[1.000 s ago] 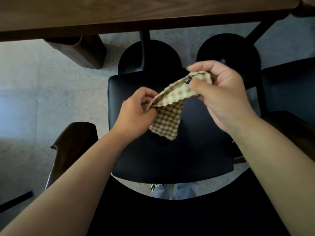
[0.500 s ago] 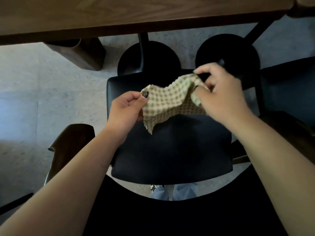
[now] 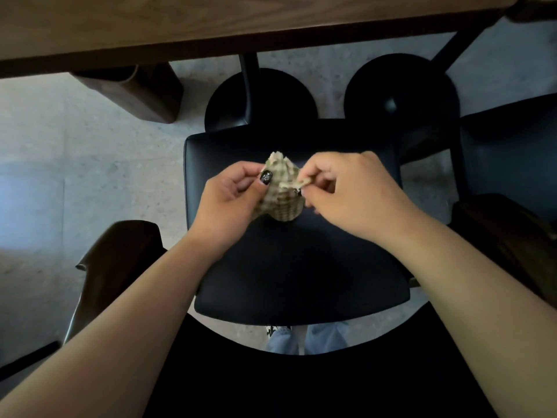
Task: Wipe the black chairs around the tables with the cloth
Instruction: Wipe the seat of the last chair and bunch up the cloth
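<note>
A small green-and-cream checked cloth [image 3: 281, 196] is bunched between both hands, just above the middle of a black padded chair seat [image 3: 301, 267]. My left hand [image 3: 233, 200] pinches its left side with the thumb on top. My right hand [image 3: 351, 193] pinches the cloth's right edge with curled fingers. The two hands are close together, almost touching. The chair's curved black backrest [image 3: 301, 384] fills the bottom of the view.
A wooden table [image 3: 241, 22] spans the top, with two round black bases [image 3: 260, 101] under it. A second black chair [image 3: 512, 152] stands at the right, a dark wooden armrest [image 3: 117, 260] at the left. Grey floor [image 3: 75, 152] lies to the left.
The cloth was spread between the hands and is now gathered into a small bundle. Both hands moved together and lower, toward the seat's middle.
</note>
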`<control>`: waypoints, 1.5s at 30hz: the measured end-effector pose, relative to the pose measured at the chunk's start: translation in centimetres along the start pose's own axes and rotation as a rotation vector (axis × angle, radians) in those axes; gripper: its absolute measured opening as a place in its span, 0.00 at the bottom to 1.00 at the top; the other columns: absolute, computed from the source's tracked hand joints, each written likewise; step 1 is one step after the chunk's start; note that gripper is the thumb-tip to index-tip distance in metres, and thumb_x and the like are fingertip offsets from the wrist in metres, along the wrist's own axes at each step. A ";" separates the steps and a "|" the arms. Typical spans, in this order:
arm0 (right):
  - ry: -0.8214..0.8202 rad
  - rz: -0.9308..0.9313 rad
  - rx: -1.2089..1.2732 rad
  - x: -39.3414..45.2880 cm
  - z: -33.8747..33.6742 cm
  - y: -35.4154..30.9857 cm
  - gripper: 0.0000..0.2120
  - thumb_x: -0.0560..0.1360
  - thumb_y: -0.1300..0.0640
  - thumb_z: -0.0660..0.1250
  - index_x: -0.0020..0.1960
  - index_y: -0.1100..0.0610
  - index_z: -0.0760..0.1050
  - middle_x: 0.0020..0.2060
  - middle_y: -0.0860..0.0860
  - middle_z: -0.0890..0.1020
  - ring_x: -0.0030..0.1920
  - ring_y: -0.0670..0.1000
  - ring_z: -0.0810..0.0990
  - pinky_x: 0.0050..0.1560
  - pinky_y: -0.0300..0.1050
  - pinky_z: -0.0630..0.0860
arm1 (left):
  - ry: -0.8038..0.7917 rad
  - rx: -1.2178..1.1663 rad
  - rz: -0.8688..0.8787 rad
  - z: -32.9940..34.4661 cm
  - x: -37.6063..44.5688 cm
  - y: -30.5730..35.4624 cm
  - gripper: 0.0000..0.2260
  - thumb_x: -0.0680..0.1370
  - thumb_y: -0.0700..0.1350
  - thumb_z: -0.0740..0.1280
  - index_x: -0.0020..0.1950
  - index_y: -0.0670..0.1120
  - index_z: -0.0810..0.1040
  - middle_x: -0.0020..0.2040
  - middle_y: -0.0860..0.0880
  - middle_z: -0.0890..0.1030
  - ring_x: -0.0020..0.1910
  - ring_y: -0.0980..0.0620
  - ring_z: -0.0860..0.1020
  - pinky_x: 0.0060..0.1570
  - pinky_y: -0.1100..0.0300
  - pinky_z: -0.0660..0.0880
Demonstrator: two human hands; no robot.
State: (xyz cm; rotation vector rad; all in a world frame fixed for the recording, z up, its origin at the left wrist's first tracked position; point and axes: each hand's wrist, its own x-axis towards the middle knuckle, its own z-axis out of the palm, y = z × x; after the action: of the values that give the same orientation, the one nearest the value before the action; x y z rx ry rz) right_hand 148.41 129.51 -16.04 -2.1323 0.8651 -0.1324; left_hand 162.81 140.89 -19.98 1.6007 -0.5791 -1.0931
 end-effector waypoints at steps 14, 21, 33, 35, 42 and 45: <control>0.081 -0.117 0.359 -0.2 -0.1 -1.4 0.06 0.71 0.63 0.70 0.46 0.56 0.76 0.38 0.47 0.83 0.40 0.45 0.82 0.43 0.45 0.80 | -0.205 -0.120 0.098 -0.1 -0.3 0.4 0.07 0.76 0.39 0.64 0.53 0.44 0.78 0.47 0.50 0.85 0.48 0.53 0.82 0.51 0.60 0.78; 0.130 0.085 0.379 0.3 0.5 -0.9 0.06 0.70 0.58 0.72 0.42 0.51 0.75 0.36 0.49 0.83 0.37 0.47 0.82 0.41 0.47 0.80 | -0.238 -0.139 0.087 0.0 -0.3 0.5 0.08 0.78 0.39 0.64 0.54 0.45 0.79 0.49 0.50 0.85 0.50 0.53 0.82 0.51 0.61 0.78; 0.212 0.049 0.383 0.5 -0.1 -0.8 0.05 0.71 0.61 0.71 0.44 0.52 0.80 0.40 0.45 0.83 0.44 0.43 0.82 0.48 0.45 0.80 | -0.159 -0.098 0.165 0.1 -0.3 1.1 0.07 0.78 0.36 0.67 0.49 0.45 0.71 0.40 0.52 0.83 0.41 0.57 0.79 0.44 0.64 0.76; 0.216 0.043 0.447 0.6 -0.3 -0.6 0.06 0.71 0.61 0.71 0.43 0.51 0.79 0.40 0.45 0.83 0.44 0.42 0.82 0.45 0.40 0.80 | -0.196 -0.009 0.227 -0.1 -0.5 1.3 0.08 0.75 0.42 0.71 0.48 0.44 0.72 0.42 0.49 0.79 0.42 0.55 0.77 0.43 0.61 0.75; 0.201 0.003 0.560 0.9 -1.1 -0.2 0.07 0.70 0.59 0.71 0.41 0.47 0.77 0.35 0.42 0.82 0.40 0.40 0.80 0.40 0.35 0.76 | -0.164 0.520 0.348 -0.3 -0.5 -0.2 0.14 0.70 0.45 0.78 0.50 0.40 0.80 0.46 0.46 0.81 0.46 0.50 0.79 0.48 0.58 0.76; 0.251 0.028 0.532 1.1 -1.6 0.6 0.04 0.71 0.56 0.69 0.41 0.49 0.75 0.33 0.49 0.82 0.38 0.42 0.79 0.38 0.36 0.75 | -0.175 0.733 0.317 -1.0 -0.3 -1.2 0.09 0.69 0.45 0.78 0.41 0.42 0.82 0.40 0.48 0.79 0.40 0.50 0.78 0.41 0.57 0.73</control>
State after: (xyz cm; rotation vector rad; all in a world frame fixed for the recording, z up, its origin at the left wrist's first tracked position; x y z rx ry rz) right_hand 148.35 127.54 -15.58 -1.6237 0.8837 -0.5617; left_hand 163.37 142.00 -21.02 1.9350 -1.4193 -0.8216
